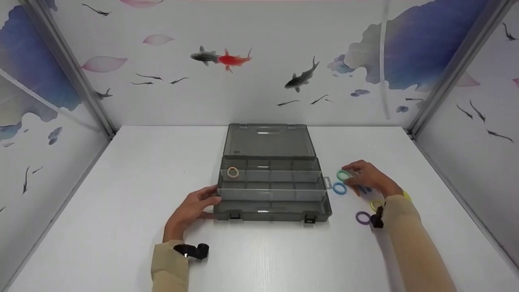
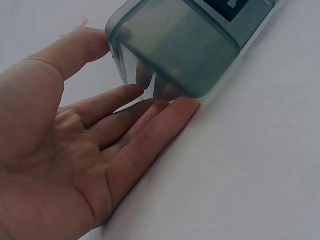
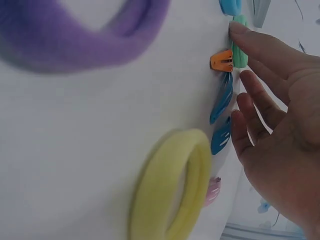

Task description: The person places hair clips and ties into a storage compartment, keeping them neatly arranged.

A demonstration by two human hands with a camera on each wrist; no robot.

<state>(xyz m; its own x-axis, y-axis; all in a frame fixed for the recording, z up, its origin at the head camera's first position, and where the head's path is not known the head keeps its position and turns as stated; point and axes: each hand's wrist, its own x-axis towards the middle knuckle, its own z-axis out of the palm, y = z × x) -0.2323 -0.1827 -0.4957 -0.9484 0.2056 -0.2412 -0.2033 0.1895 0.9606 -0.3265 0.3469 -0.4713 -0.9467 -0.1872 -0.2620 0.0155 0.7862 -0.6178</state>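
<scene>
A grey translucent compartment box (image 1: 275,216) lies with its lid (image 1: 269,142) folded back. My left hand (image 1: 194,209) is at its left side; in the left wrist view the thumb touches the box corner (image 2: 180,60) and the nearly straight fingers rest low along it. Inside the back left compartment is a beige hair tie (image 1: 228,172). Right of the box, my right hand (image 1: 371,178) pinches a green hair tie (image 3: 240,52) between thumb and index finger. A blue hair tie (image 1: 339,193) lies just in front of it.
Nearer me lie a purple hair tie (image 1: 358,217) and a yellow one (image 3: 155,195). An orange claw clip (image 3: 220,61), two blue clips (image 3: 221,137) and a pink clip (image 3: 213,191) are beside the right hand. Printed walls (image 1: 259,101) enclose the white table (image 1: 259,259).
</scene>
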